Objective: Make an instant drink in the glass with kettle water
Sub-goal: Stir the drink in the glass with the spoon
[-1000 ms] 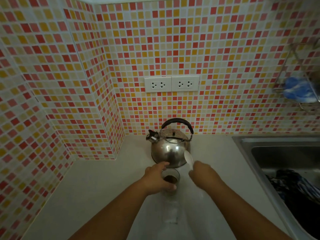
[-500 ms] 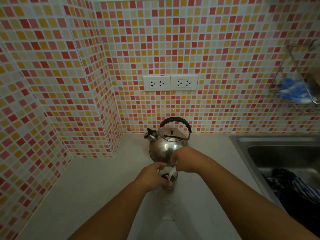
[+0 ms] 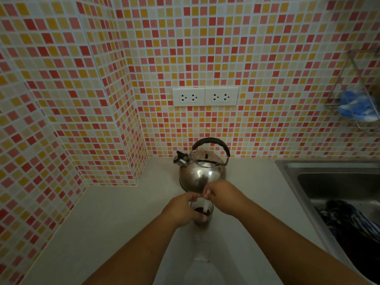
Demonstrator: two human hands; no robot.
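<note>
A small clear glass [image 3: 202, 212] with dark brown contents stands on the pale counter [image 3: 115, 227]. My left hand [image 3: 183, 209] wraps around its left side. My right hand [image 3: 224, 197] hovers just above and to the right of the rim, pinching a white plastic spoon [image 3: 205, 204] whose bowl end dips into the glass. Right behind the glass sits a shiny steel kettle [image 3: 202, 171] with a black handle, its spout facing left.
A steel sink [image 3: 337, 186] on the right holds dark striped cloth [image 3: 349, 223]. A wire rack [image 3: 357, 89] with a blue item hangs on the tiled wall. Two white socket plates [image 3: 205, 96] sit above the kettle. A tiled corner juts out at left.
My right hand brought the spoon from beside the glass to over it and lowered the spoon into the glass. My left hand kept its hold on the glass.
</note>
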